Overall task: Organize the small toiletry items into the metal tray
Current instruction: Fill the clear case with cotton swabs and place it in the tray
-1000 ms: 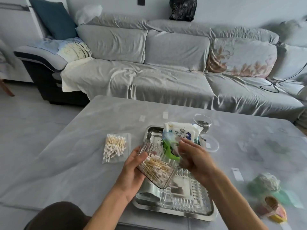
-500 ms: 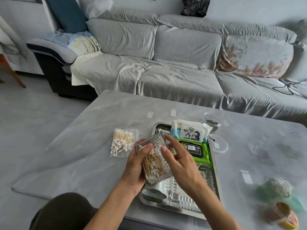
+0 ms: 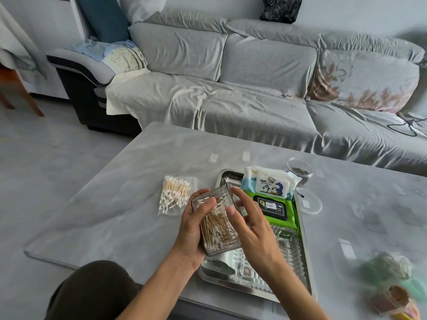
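A clear ribbed plastic box of cotton swabs (image 3: pixel 217 229) is held over the left edge of the metal tray (image 3: pixel 307 269). My left hand (image 3: pixel 193 236) grips it from the left and below. My right hand (image 3: pixel 250 225) lies against its right side, thumb on the front face and fingers at its open top edge. In the tray's far end lie a white wet-wipes pack (image 3: pixel 269 181) and a green wipes pack (image 3: pixel 275 209). A clear ribbed lid (image 3: pixel 277 257) lies in the tray's near part. A plastic bag of cotton swabs (image 3: pixel 175 194) sits on the table left of the tray.
A small clear jar with dark contents (image 3: pixel 300 168) and a clear round lid (image 3: pixel 309 203) sit right of the tray's far end. Blurred green and pink items (image 3: pixel 392 282) lie at the table's near right. A grey sofa (image 3: pixel 254 88) runs behind the table.
The white wipes pack left my right hand and now lies in the tray's far end. My right hand came back to the swab box, which has turned more upright.
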`<state>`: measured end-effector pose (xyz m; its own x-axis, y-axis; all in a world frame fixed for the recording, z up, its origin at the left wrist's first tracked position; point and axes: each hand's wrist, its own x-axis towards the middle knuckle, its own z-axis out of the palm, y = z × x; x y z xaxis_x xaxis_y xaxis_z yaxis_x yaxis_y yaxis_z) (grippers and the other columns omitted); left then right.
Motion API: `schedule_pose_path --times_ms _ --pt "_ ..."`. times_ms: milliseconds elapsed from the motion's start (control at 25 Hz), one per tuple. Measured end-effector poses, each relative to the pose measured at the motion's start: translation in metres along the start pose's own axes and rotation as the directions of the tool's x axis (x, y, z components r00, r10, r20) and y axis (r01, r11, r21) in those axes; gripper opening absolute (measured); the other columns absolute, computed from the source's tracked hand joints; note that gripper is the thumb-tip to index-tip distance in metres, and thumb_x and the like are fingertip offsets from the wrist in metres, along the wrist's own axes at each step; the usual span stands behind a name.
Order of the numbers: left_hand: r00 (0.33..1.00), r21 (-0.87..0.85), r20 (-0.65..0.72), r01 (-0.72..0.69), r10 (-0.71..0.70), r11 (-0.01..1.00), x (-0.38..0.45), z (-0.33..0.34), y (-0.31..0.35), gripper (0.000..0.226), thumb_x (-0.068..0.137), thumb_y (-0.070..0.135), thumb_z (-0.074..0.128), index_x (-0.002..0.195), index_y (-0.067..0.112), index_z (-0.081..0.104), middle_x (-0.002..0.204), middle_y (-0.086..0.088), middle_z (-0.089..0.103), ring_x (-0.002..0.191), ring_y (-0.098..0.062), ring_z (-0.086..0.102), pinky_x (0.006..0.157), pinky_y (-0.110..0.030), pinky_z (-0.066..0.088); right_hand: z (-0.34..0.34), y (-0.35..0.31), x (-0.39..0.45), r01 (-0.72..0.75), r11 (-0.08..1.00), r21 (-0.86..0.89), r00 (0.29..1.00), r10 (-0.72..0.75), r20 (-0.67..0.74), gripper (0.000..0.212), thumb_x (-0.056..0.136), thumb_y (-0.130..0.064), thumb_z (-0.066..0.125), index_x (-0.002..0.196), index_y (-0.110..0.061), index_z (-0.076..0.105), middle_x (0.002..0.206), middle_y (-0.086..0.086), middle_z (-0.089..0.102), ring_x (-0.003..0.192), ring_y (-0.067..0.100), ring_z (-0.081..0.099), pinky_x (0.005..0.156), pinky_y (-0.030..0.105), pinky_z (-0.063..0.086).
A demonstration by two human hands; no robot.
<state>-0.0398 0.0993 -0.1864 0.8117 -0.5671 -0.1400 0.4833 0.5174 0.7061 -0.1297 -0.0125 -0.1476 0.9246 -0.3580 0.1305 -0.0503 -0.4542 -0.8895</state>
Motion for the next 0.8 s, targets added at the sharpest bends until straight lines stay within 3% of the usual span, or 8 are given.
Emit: schedule_pose_path --times_ms 120,280,400,560,680,800 --pt "1.0 -0.037 -0.017 -0.008 0.007 0.999 0.001 0.0 -0.003 0.076 0.078 0.025 0.077 0.139 0.0 0.041 0.136 -0.037 0.049 0.123 -0.056 0.049 0.101 -0.072 0.036 0.005 -0.001 -0.004 -0.027 1.0 0.008 0.999 0.027 -0.032 0.055 0.084 -0.074 0.038 0.137 -0.06 0.035 0.137 -0.017 0.048 0.123 -0.005 0.047 0.09 0.021 0.044" --pt "1.0 -0.032 -0.021 -0.001 0.0 0.999 -0.001 0.001 -0.004 0.078 0.075 0.03 0.078 0.139 0.001 0.043 0.136 -0.037 0.049 0.114 -0.048 0.056 0.098 -0.063 0.042 0.008 -0.003 -0.003 -0.032 0.999 0.038 0.999 0.032 0.023 0.054 0.086 -0.07 0.035 0.138 -0.057 0.033 0.134 -0.017 0.046 0.124 -0.005 0.045 0.089 0.017 0.04" --pt "1.0 -0.067 -0.011 0.017 -0.018 0.998 -0.001 0.002 -0.004 0.071 0.08 0.029 0.074 0.138 0.002 0.044 0.134 -0.037 0.051 0.111 -0.047 0.059 0.094 -0.059 0.048 -0.004 -0.006 0.004 -0.104 0.979 0.174 0.99 0.086 0.11 0.049 0.083 -0.052 0.054 0.131 -0.054 0.045 0.126 -0.008 0.055 0.111 0.005 0.059 0.088 0.03 0.051" --pt "0.999 -0.051 0.03 0.02 -0.019 0.998 0.007 0.005 -0.003 0.063 0.085 0.028 0.069 0.136 0.0 0.045 0.132 -0.038 0.052 0.12 -0.053 0.053 0.097 -0.065 0.044 -0.028 -0.008 0.013 -0.227 0.931 0.286 0.974 0.213 0.083 0.071 0.066 -0.04 0.075 0.133 -0.041 0.052 0.115 -0.002 0.066 0.097 0.011 0.069 0.084 0.035 0.054" --pt "1.0 -0.033 0.015 0.021 -0.021 0.999 0.007 0.005 -0.007 0.062 0.085 0.03 0.068 0.135 0.0 0.048 0.132 -0.037 0.053 0.118 -0.051 0.055 0.098 -0.064 0.044 -0.027 -0.007 0.01 -0.285 0.932 0.223 0.952 0.25 0.174 0.07 0.069 -0.048 0.074 0.135 -0.041 0.052 0.117 -0.008 0.066 0.099 0.007 0.067 0.08 0.028 0.05" --pt "0.996 -0.019 0.012 0.087 -0.086 0.996 0.004 0.001 -0.005 0.061 0.083 0.035 0.066 0.132 0.002 0.053 0.133 -0.034 0.055 0.123 -0.051 0.052 0.1 -0.062 0.044 -0.028 -0.013 0.011 -0.269 0.936 0.225 0.956 0.231 0.18 0.069 0.079 -0.072 0.051 0.139 -0.037 0.048 0.133 -0.008 0.059 0.11 0.007 0.062 0.084 0.027 0.05"
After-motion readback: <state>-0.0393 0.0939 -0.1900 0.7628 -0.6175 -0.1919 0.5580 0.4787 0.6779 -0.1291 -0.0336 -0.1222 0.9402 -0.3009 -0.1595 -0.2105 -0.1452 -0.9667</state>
